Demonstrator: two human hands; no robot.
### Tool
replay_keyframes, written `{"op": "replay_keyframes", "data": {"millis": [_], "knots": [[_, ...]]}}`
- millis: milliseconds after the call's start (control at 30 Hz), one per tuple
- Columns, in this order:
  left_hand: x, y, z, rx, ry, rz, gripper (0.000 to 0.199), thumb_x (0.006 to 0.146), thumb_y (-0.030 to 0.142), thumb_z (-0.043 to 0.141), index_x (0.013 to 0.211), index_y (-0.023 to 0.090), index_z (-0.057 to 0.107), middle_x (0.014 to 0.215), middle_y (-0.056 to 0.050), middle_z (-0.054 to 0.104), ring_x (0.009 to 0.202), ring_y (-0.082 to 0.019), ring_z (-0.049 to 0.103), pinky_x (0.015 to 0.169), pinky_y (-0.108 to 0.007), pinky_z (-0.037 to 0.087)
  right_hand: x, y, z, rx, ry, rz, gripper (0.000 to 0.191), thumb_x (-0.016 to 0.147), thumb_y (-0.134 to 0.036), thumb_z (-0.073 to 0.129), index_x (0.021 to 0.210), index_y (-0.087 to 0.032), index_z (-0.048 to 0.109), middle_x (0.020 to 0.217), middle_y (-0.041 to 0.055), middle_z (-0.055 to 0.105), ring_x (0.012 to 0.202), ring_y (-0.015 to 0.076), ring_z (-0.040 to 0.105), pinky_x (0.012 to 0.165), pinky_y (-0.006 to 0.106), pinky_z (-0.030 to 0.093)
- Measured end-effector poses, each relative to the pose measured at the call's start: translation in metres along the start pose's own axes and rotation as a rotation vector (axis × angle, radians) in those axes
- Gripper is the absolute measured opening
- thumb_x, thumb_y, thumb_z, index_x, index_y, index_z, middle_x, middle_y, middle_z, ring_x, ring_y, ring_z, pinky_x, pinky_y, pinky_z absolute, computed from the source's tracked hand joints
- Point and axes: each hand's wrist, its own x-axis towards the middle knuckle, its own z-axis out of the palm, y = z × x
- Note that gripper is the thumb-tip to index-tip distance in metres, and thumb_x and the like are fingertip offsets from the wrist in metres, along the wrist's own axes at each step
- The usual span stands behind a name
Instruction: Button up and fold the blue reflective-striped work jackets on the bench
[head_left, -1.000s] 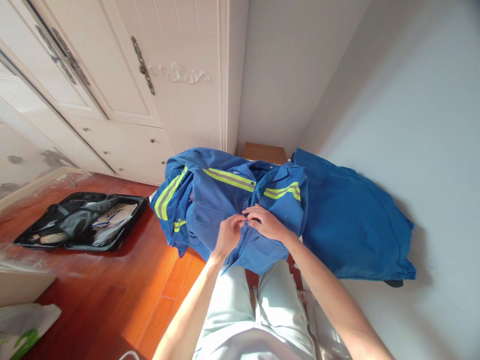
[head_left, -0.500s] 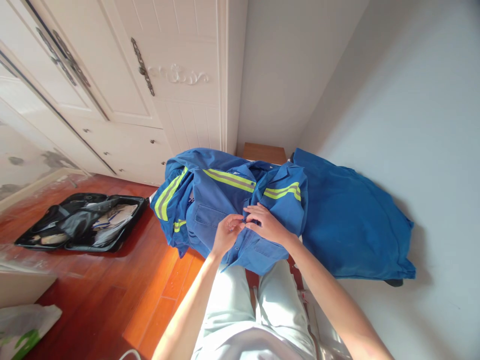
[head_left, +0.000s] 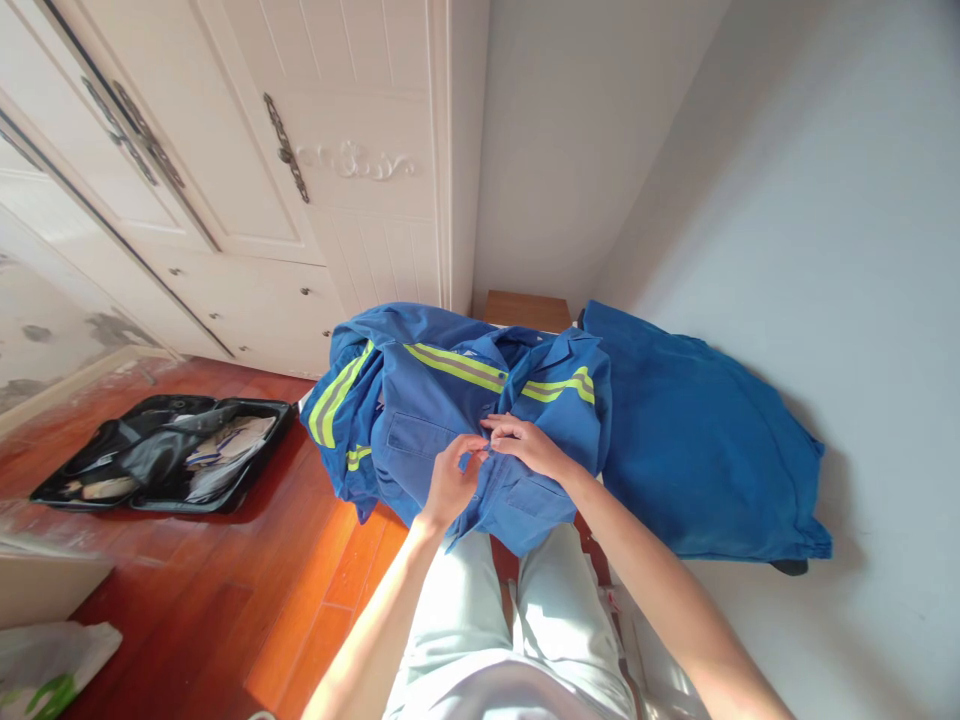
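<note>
A blue jacket (head_left: 450, 400) lies mid-frame, its longer side running left to right. Its front opening (head_left: 504, 392) runs up and down the frame, directly under the fingertips. The left hand (head_left: 456, 478) and right hand (head_left: 527, 445), equally near, pinch cloth there from either side; any button between them can't be made out.

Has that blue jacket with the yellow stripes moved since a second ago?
No, not noticeably as a whole: the blue jacket keeps its place relative to the wardrobe; the entire view has shifted slightly.
</note>
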Motion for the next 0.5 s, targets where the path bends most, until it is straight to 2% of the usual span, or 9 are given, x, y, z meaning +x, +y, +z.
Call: {"op": "replay_keyframes", "data": {"millis": [67, 167, 267, 367, 433, 500], "knots": [[-0.001, 0.002, 0.0, -0.029, 0.029, -0.012, 0.016, 0.087, 0.023, 0.058, 0.101, 0.019, 0.065, 0.093, -0.006, 0.071, 0.09, -0.017, 0.068, 0.083, -0.03, 0.055, 0.0, 0.003, -0.006, 0.035, -0.062, -0.079, 0.015, 0.091, -0.028, 0.059, 0.079, -0.021, 0.066, 0.135, 0.0076, 0.061, 0.138, 0.0243, 0.043, 0.117, 0.047, 0.027], [-0.002, 0.001, 0.001, -0.09, 0.024, -0.037, 0.02, 0.086, 0.025, 0.061, 0.105, 0.018, 0.064, 0.093, -0.006, 0.071, 0.089, -0.017, 0.067, 0.082, -0.03, 0.055, 0.0, 0.008, -0.01, -0.036, -0.058, -0.177, 0.014, 0.092, -0.028, 0.06, 0.082, -0.02, 0.066, 0.13, 0.0083, 0.065, 0.132, 0.0227, 0.049, 0.115, 0.044, 0.031], [-0.002, -0.002, -0.002, -0.079, -0.046, -0.037, 0.022, 0.088, 0.026, 0.059, 0.107, 0.018, 0.066, 0.093, -0.005, 0.071, 0.087, -0.017, 0.067, 0.082, -0.029, 0.054, -0.001, 0.011, -0.007, -0.221, -0.033, -0.258, 0.013, 0.094, -0.02, 0.056, 0.086, -0.02, 0.067, 0.116, 0.0071, 0.07, 0.122, 0.0199, 0.057, 0.112, 0.041, 0.034], [-0.002, -0.003, -0.01, -0.005, -0.123, -0.051, 0.024, 0.09, 0.029, 0.057, 0.109, 0.019, 0.067, 0.091, -0.005, 0.072, 0.083, -0.016, 0.067, 0.079, -0.03, 0.054, -0.002, 0.008, -0.005, -0.454, -0.004, -0.274, 0.019, 0.095, -0.013, 0.05, 0.097, -0.019, 0.067, 0.103, 0.006, 0.072, 0.106, 0.0188, 0.062, 0.1, 0.037, 0.043], [-0.002, -0.001, -0.016, 0.086, -0.096, -0.036, 0.023, 0.091, 0.028, 0.055, 0.108, 0.02, 0.068, 0.088, -0.005, 0.072, 0.081, -0.017, 0.067, 0.078, -0.031, 0.054, 0.0, 0.004, -0.007, -0.587, 0.031, -0.257, 0.026, 0.095, -0.009, 0.047, 0.111, -0.017, 0.065, 0.102, 0.0071, 0.071, 0.098, 0.019, 0.062, 0.093, 0.034, 0.045], [0.0, 0.003, -0.02, 0.179, -0.006, 0.019, 0.022, 0.092, 0.027, 0.053, 0.105, 0.02, 0.069, 0.089, -0.005, 0.071, 0.084, -0.018, 0.066, 0.079, -0.032, 0.053, 0.003, -0.001, -0.012, -0.707, 0.037, -0.252, 0.037, 0.092, -0.005, 0.044, 0.124, -0.016, 0.061, 0.105, 0.0087, 0.07, 0.098, 0.0198, 0.061, 0.092, 0.034, 0.043]]}}
